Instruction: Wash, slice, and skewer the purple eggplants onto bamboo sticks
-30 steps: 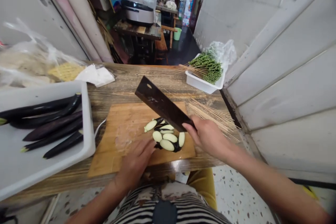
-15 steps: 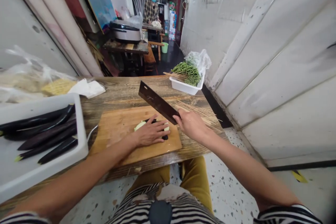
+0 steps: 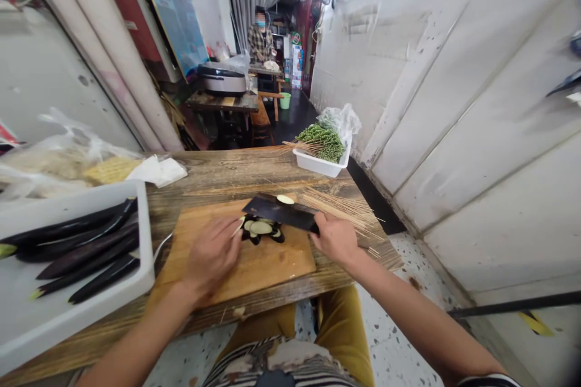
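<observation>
My right hand (image 3: 336,238) is wrapped round the handle of a dark cleaver (image 3: 284,213), whose blade slants over the wooden cutting board (image 3: 267,266). One pale slice lies against the blade's far side. Cut eggplant slices (image 3: 261,228), pale with dark skin, are heaped on the board below the blade. Left of the heap, my left hand (image 3: 213,254) is closed, with a pale-edged eggplant piece (image 3: 239,225) showing at its fingertips; most of that piece is hidden.
Whole eggplants (image 3: 91,236) lie in a white tray (image 3: 147,242) at left. Behind it are plastic bags (image 3: 63,157). Bamboo skewers (image 3: 340,208) lie right of the board. A white basket (image 3: 320,164) holds skewered green vegetables (image 3: 324,142). A person (image 3: 261,42) stands at a far table.
My left hand has lifted off the eggplant and moved left, uncovering the slices. The cleaver has come down and levelled over the board. The camera view has tilted up slightly.
</observation>
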`<move>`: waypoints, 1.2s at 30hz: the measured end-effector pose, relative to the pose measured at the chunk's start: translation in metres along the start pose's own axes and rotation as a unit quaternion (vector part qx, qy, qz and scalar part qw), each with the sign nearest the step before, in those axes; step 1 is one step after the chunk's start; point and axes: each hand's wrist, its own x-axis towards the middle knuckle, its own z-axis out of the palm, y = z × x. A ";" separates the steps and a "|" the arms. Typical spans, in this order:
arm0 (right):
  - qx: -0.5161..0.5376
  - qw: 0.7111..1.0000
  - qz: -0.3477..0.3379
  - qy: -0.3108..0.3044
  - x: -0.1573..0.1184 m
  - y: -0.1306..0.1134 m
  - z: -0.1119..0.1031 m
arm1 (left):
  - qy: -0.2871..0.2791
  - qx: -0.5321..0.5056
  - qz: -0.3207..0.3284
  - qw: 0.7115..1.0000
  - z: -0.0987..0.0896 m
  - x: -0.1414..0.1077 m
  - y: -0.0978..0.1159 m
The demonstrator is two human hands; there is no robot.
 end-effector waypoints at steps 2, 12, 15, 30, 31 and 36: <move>-0.015 1.000 -0.022 0.012 -0.005 -0.001 0.008 | 0.052 -0.002 -0.018 0.998 -0.015 -0.010 0.015; -0.026 0.986 -0.159 0.039 -0.029 -0.011 0.015 | -0.234 -0.004 0.099 0.967 -0.007 0.003 0.032; -0.023 0.978 -0.202 0.035 -0.041 -0.003 0.018 | -0.229 -0.023 0.055 0.971 -0.009 0.003 0.021; 0.031 0.998 -0.046 0.000 0.072 -0.032 0.003 | 0.019 -0.152 -0.214 0.965 -0.043 -0.101 0.032; 0.035 0.997 -0.068 -0.004 0.095 -0.045 0.004 | 0.010 -0.158 -0.218 0.963 -0.044 -0.102 0.031; 0.068 0.975 -0.207 -0.049 0.185 -0.105 0.022 | -0.015 -0.187 -0.223 0.957 -0.047 -0.100 0.025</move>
